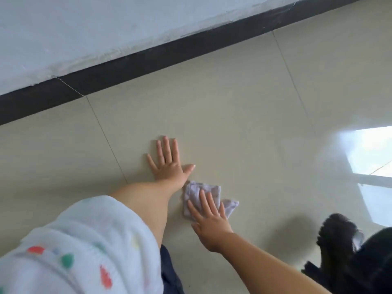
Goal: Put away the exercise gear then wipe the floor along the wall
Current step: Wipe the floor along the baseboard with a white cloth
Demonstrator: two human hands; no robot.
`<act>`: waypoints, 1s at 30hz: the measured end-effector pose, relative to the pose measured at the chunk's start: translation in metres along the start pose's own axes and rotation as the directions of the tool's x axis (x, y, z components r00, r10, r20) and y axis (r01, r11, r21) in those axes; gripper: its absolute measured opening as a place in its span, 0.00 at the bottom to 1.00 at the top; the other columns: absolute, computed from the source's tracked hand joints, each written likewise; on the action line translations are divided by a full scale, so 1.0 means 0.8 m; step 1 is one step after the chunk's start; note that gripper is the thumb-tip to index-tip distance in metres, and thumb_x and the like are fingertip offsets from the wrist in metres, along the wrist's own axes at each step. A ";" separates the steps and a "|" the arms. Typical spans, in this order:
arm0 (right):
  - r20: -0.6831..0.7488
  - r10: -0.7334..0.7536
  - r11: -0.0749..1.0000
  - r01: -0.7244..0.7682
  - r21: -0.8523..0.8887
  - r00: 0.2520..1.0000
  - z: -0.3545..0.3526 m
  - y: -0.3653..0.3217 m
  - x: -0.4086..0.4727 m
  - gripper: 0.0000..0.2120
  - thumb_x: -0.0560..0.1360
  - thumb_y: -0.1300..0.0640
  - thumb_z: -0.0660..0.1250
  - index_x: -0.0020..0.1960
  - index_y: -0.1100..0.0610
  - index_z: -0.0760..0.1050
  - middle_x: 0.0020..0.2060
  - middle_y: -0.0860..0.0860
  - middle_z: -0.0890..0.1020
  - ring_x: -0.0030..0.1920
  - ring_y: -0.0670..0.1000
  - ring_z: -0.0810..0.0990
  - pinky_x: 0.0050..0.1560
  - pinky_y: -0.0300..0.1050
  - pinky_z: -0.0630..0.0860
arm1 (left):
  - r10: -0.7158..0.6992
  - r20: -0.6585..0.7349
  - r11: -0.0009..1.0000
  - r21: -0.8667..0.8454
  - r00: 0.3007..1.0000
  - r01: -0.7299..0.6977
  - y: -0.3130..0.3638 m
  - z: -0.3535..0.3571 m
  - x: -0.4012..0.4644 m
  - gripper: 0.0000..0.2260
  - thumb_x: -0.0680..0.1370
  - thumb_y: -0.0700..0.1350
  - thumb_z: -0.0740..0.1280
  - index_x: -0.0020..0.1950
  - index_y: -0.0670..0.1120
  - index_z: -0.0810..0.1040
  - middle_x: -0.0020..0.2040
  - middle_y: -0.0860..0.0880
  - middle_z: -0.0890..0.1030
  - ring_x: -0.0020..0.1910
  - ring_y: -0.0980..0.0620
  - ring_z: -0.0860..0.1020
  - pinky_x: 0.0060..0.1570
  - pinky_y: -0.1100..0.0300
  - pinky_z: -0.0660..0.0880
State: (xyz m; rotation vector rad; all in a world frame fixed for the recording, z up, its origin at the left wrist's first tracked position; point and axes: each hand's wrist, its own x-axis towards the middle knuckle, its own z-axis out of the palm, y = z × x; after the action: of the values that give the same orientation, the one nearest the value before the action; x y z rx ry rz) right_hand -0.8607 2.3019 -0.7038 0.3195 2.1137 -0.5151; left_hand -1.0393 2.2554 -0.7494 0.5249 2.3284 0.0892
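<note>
A: Nearest to us is our left sleeve (70, 251), soft white fabric dotted with red, green and yellow spots, cut off by the bottom and left edges. Beside it a strip of dark blue cloth (169, 272) shows; we cannot tell what it belongs to.

B: At the lower right sits something black and shaggy (343, 247), blurred and cropped by the edge. We cannot make out what it is.

A: Then our right hand (209, 221), fingers straight and laid flat, pressing down on the cloth (196, 193). Nothing is gripped; the palm simply lies on it.

B: The cloth is pale lilac-white, thin and crumpled, roughly square with one corner sticking out to the right. It lies on the floor (244, 124), partly hidden under our fingers and just beside the left wrist.

A: Our left hand (167, 164) rests a little farther on, spread wide, palm flat on the bare tile, holding nothing.

B: The floor is glossy beige tile with thin grout lines, and a bright window reflection (373, 158) sits at the right.

A: Farthest, a dark skirting strip (169, 52) runs diagonally, well apart from the cloth, below a white wall (106, 24) with rough, chipped paint along its lower edge.
</note>
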 end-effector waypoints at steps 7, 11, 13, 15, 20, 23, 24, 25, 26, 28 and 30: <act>-0.145 -0.114 0.987 0.095 -0.132 0.983 0.014 0.029 0.009 0.40 0.70 0.51 0.67 0.77 0.45 0.51 0.77 0.55 0.52 0.76 0.56 0.49 0.70 0.60 0.56 | -0.034 -0.020 0.998 0.055 0.999 0.035 -0.003 0.007 0.005 0.44 0.74 0.68 0.54 0.76 0.49 0.33 0.76 0.47 0.31 0.75 0.46 0.33 0.69 0.37 0.36; -0.247 -0.342 0.927 0.282 -0.248 0.907 -0.009 0.065 0.018 0.35 0.74 0.59 0.56 0.77 0.44 0.49 0.76 0.47 0.41 0.76 0.51 0.39 0.74 0.55 0.41 | -0.066 -0.008 0.997 0.036 0.998 0.066 0.001 0.004 0.006 0.44 0.74 0.68 0.57 0.76 0.50 0.33 0.76 0.48 0.30 0.75 0.47 0.32 0.70 0.38 0.35; -0.211 -0.345 0.920 0.285 -0.268 0.915 -0.023 0.089 0.026 0.34 0.69 0.57 0.59 0.75 0.44 0.59 0.76 0.46 0.58 0.75 0.50 0.57 0.72 0.56 0.56 | -0.074 -0.003 0.996 0.050 0.997 0.074 0.001 0.004 0.008 0.44 0.74 0.67 0.57 0.76 0.50 0.32 0.75 0.49 0.29 0.75 0.47 0.31 0.70 0.38 0.35; -0.264 -0.360 0.921 0.297 -0.252 0.895 -0.047 0.122 0.042 0.35 0.74 0.60 0.58 0.77 0.46 0.50 0.77 0.47 0.47 0.77 0.51 0.45 0.73 0.56 0.42 | -0.092 0.000 0.993 0.069 0.996 0.092 0.000 0.004 0.009 0.44 0.74 0.67 0.56 0.75 0.50 0.32 0.75 0.49 0.28 0.74 0.48 0.30 0.70 0.38 0.36; -0.366 -0.115 0.983 0.053 -0.174 0.924 -0.136 0.236 0.072 0.31 0.82 0.57 0.49 0.76 0.44 0.34 0.75 0.47 0.33 0.75 0.49 0.32 0.74 0.56 0.37 | -0.179 0.075 0.981 0.094 0.981 0.171 0.031 -0.028 -0.001 0.40 0.78 0.61 0.58 0.77 0.47 0.35 0.75 0.45 0.29 0.75 0.45 0.33 0.73 0.39 0.42; -0.274 -0.079 0.983 0.029 -0.181 0.959 -0.184 0.301 0.077 0.29 0.83 0.55 0.46 0.76 0.44 0.33 0.75 0.48 0.32 0.75 0.50 0.31 0.75 0.57 0.38 | -0.082 0.086 0.989 0.131 0.993 0.070 0.083 -0.054 -0.010 0.36 0.79 0.59 0.57 0.77 0.50 0.38 0.75 0.47 0.30 0.75 0.47 0.33 0.72 0.38 0.41; -0.249 -0.127 0.968 0.065 -0.243 0.960 -0.197 0.315 0.079 0.29 0.83 0.54 0.46 0.76 0.44 0.33 0.75 0.48 0.31 0.75 0.50 0.30 0.75 0.57 0.37 | -0.038 0.084 0.990 0.136 0.996 0.026 0.107 -0.058 -0.011 0.35 0.80 0.59 0.56 0.77 0.50 0.38 0.76 0.47 0.30 0.75 0.47 0.33 0.72 0.38 0.41; -0.226 -0.185 0.946 0.110 -0.306 0.956 -0.210 0.326 0.083 0.28 0.83 0.54 0.46 0.76 0.44 0.33 0.75 0.48 0.30 0.74 0.51 0.30 0.74 0.57 0.36 | -0.011 0.074 0.991 0.131 0.997 0.001 0.133 -0.059 -0.010 0.34 0.80 0.58 0.55 0.77 0.51 0.38 0.76 0.47 0.31 0.75 0.47 0.33 0.73 0.39 0.41; -0.211 -0.232 0.926 0.150 -0.345 0.949 -0.222 0.333 0.089 0.28 0.83 0.53 0.45 0.76 0.44 0.33 0.75 0.48 0.30 0.74 0.51 0.29 0.74 0.57 0.36 | -0.002 0.054 0.994 0.114 0.999 -0.004 0.161 -0.056 -0.009 0.33 0.80 0.57 0.55 0.77 0.51 0.38 0.76 0.48 0.31 0.75 0.48 0.33 0.73 0.40 0.41; -0.198 -0.295 0.899 0.202 -0.388 0.935 -0.249 0.335 0.109 0.27 0.83 0.52 0.44 0.76 0.44 0.34 0.75 0.48 0.31 0.75 0.50 0.30 0.73 0.56 0.35 | -0.020 -0.025 0.999 0.030 0.999 0.021 0.217 -0.038 -0.003 0.32 0.81 0.55 0.55 0.78 0.52 0.39 0.77 0.48 0.33 0.76 0.49 0.34 0.73 0.40 0.42; -0.209 -0.289 0.895 0.186 -0.406 0.934 -0.288 0.325 0.137 0.26 0.83 0.51 0.43 0.76 0.44 0.34 0.75 0.49 0.32 0.75 0.50 0.31 0.74 0.57 0.36 | -0.120 -0.104 0.989 -0.096 0.987 0.110 0.266 -0.011 0.004 0.31 0.81 0.55 0.55 0.78 0.52 0.40 0.77 0.48 0.35 0.76 0.49 0.36 0.73 0.40 0.43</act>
State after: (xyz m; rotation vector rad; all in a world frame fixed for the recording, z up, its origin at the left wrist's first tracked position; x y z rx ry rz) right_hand -0.9809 2.6434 -0.7420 -0.1071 2.4736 -0.1955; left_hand -0.9738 2.4521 -0.6993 0.3473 2.4433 0.1711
